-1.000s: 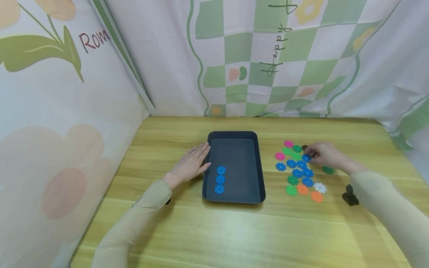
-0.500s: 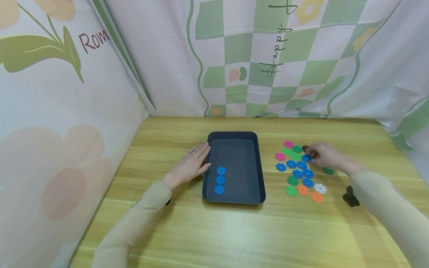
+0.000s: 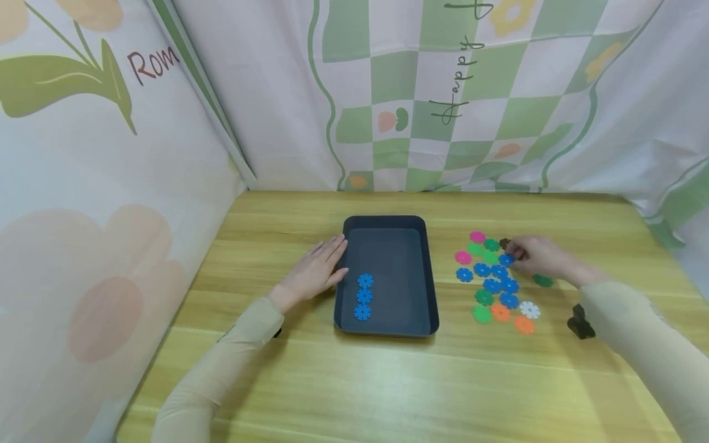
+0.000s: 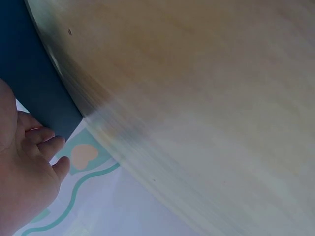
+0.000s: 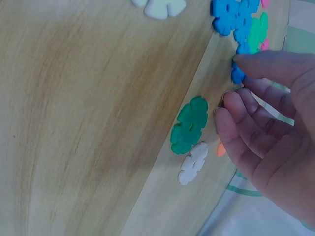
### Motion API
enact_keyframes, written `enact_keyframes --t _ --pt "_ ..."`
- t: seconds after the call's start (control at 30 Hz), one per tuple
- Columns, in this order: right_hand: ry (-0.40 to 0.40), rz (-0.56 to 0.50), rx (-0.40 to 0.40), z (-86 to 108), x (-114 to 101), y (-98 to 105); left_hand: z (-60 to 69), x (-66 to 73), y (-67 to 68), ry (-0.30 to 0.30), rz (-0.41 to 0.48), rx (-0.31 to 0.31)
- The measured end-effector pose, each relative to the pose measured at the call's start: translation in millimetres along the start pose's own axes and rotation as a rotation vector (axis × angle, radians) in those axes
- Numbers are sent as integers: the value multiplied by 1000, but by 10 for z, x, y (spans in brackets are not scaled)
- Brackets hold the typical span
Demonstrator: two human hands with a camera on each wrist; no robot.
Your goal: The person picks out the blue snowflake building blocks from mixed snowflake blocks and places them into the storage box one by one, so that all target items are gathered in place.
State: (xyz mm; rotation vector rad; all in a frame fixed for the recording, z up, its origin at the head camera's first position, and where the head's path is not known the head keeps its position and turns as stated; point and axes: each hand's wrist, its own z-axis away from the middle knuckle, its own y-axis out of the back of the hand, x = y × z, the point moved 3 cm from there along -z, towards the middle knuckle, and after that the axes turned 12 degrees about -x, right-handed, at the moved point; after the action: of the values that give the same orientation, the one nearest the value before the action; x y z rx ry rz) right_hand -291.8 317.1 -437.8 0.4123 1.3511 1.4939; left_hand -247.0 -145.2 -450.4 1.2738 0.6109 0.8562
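Observation:
My left hand (image 3: 312,269) rests with straight fingers on the left rim of a dark rectangular tray (image 3: 399,271). Inside the tray, near its lower left, three blue notched snowflake discs (image 3: 364,296) lie in a column. To the right of the tray, my right hand (image 3: 540,256) pinches the edge of a blue snowflake disc (image 3: 505,260) between thumb and index finger, at the top right of a loose group of discs. From the right wrist view, the thumb covers part of that blue disc (image 5: 237,73), while the other fingers curl loosely.
Other blue discs (image 3: 492,285) lie close by, among pink (image 3: 463,258), green (image 3: 484,297), orange (image 3: 524,325) and white (image 3: 529,309) ones. A dark green disc (image 3: 543,280) sits below the right hand. Near the right forearm is a small black object (image 3: 580,323). Curtains line the table's back.

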Motion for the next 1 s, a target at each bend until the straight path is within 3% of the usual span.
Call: enact_keyframes --t 0.4,0.8,1.0 --pt "38 51 6 2 -26 -2 -13 -11 -12 9 -8 -14" --pt "-6 -14 -18 23 -44 -9 -10 -16 -14 3 -4 1" --pt "12 2 -14 32 -58 -5 -13 -16 -20 4 -1 -8"
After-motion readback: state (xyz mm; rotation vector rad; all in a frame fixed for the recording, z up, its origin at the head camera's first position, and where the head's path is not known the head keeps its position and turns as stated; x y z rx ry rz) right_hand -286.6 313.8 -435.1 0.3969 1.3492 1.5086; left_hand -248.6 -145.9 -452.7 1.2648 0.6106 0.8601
